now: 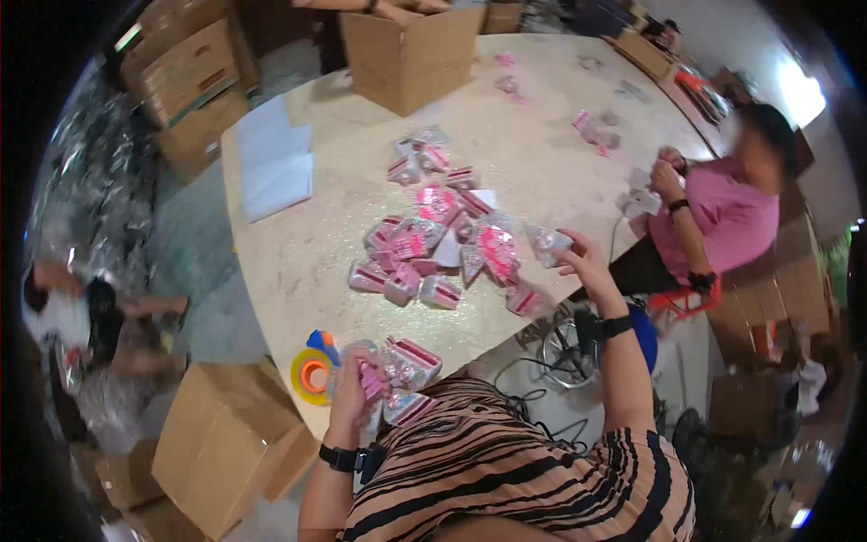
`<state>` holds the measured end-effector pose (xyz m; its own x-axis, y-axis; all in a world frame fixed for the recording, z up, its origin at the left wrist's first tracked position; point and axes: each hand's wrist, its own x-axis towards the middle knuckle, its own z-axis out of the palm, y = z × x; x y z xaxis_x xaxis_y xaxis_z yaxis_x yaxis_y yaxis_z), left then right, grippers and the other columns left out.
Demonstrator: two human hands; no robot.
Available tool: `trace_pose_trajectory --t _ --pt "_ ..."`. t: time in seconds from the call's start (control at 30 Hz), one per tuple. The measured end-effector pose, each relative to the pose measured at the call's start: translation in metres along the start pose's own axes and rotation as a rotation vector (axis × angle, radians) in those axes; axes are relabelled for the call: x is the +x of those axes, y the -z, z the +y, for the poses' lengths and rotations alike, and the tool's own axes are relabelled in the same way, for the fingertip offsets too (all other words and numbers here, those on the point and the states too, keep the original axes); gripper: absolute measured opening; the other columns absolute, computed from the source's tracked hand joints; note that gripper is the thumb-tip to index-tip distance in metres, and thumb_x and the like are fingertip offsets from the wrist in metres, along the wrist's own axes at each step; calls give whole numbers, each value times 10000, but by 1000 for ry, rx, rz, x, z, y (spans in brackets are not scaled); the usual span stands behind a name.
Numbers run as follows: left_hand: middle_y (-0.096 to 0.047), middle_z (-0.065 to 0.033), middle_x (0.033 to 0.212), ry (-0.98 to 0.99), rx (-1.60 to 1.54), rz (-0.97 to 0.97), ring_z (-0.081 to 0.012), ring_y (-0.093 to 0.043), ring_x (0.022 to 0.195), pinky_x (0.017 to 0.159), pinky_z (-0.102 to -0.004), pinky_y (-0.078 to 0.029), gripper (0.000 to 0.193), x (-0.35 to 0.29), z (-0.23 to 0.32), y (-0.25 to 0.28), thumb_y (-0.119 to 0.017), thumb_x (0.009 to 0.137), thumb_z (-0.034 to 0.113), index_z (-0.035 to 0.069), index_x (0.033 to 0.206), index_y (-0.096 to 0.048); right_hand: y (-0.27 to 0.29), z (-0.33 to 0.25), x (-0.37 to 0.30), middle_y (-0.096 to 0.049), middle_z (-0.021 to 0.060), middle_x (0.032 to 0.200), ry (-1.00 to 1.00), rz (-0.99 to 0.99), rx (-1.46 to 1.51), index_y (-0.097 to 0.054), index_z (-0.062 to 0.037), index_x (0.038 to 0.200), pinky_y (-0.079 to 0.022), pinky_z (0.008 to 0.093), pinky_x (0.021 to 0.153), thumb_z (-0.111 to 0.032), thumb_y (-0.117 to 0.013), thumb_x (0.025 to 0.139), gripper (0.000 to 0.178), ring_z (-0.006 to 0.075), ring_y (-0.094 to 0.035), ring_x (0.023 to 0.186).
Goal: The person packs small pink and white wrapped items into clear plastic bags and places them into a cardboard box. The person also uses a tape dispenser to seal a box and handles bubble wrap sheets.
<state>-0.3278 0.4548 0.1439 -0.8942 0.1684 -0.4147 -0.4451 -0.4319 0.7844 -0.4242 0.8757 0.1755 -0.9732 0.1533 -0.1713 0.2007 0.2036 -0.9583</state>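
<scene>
My left hand (349, 390) is closed around a pink packet (370, 379) near the table's front edge. Other clear-wrapped pink and white packets (411, 363) lie bunched right beside it. Out to the right, my right hand (585, 260) pinches a clear, wedge-shaped packet (546, 244) by its edge, over the tabletop. Between the hands and farther back spreads a loose pile of pink packets (406, 242) in clear wrap, some with dark red stripes. What is inside the wrappers is too small to tell.
A yellow tape roll (305, 378) sits left of my left hand. An open carton (221, 447) stands below the table's left edge. White sheets (274, 172) and a large cardboard box (411, 59) are farther back. A person in pink (722, 212) works at the right.
</scene>
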Motion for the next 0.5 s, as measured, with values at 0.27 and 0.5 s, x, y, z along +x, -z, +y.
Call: trace_pose_trajectory --t 0.27,0.5 --pt "-451 -89 623 -54 -87 -30 -182 -468 491 447 -271 -406 382 18 -30 -42 -230 973 404 96 849 -421 41 79 48 -572 65 668 -393 58 180 -593 6 911 -417 245 403 -216 -647 787 261 117 -522 481" --pt "-459 -76 631 -99 -29 -26 -180 -485 521 460 -271 -417 419 34 -43 -92 -232 958 456 99 856 -426 59 116 123 -534 68 665 -289 240 427 -551 -7 1072 -384 247 367 -238 -633 808 360 115 -494 500"
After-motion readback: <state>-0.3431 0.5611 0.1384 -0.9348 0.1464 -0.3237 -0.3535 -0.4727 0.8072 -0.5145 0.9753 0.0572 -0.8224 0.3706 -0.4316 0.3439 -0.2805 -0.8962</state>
